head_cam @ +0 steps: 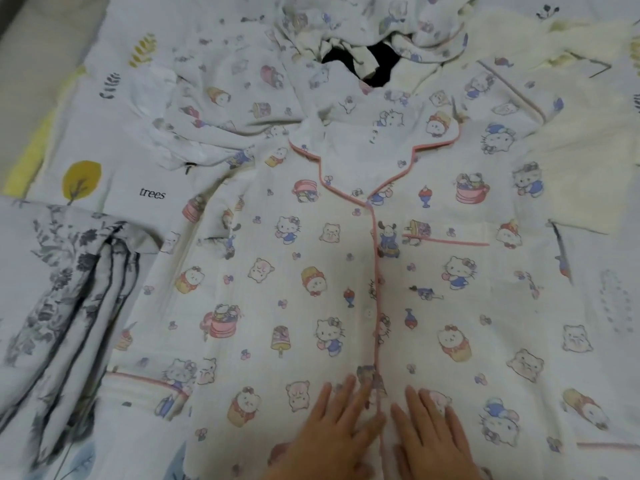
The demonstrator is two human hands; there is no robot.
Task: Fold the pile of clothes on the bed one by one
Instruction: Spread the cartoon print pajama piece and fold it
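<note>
Pyjama shirt (pixel 346 271), cartoon-printed with pink piping, spread front-up and flat on the bed sheet (pixel 114 140); its collar points away from the person and its hem lies nearest them. This layout exposes the full outline, presumably so that sleeves and sides can be turned inward in later folds. Left hand (pixel 332 431) and right hand (pixel 433 434) lie palm-down on the shirt, one on each side of the pink button placket (pixel 375 271) near the hem, fingers straight and slightly spread, grasping nothing. Such flat contact suggests smoothing of wrinkles and alignment of the two front panels before folding begins. Beyond the shirt's collar sits the pile of clothes (pixel 363 46), crumpled, with matching printed fabric and a dark item showing; it awaits its turn. To the left of the shirt rests a folded floral fabric (pixel 69 289), in grey and white. A cream garment (pixel 571 150) lies to the right of the shirt's collar, partly under its sleeve.
</note>
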